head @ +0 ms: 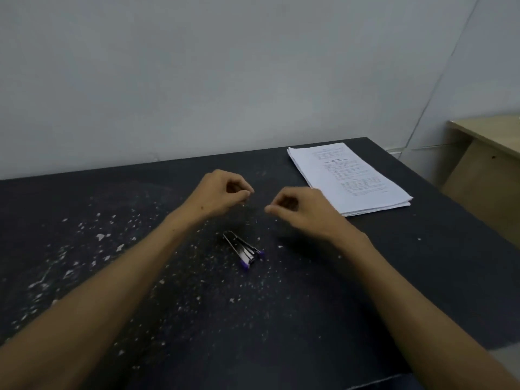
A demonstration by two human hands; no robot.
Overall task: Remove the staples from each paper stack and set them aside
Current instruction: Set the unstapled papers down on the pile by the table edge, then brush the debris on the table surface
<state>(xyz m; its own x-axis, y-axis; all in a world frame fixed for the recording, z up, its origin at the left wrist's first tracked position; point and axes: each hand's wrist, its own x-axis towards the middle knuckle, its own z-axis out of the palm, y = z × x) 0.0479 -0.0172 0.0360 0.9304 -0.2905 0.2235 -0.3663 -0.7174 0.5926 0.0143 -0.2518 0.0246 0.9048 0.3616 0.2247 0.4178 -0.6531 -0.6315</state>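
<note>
Head view | our left hand (225,192) pinches what looks like a staple (245,204) – tiny, blurred | right hand (295,209) curled, holds nothing we can see | remover (244,250) on bench (422,263), papers (349,178) far right | lower staple slowly – drop it near the others, clear of papers.

A dark charcoal bench (422,277) with a matte top, speckled with pale flecks and scuffs, stands against a plain pale grey wall (197,66). At the right, a light beige wooden desk (489,153) stands near the bench's far corner. Lighting is soft and even.
</note>
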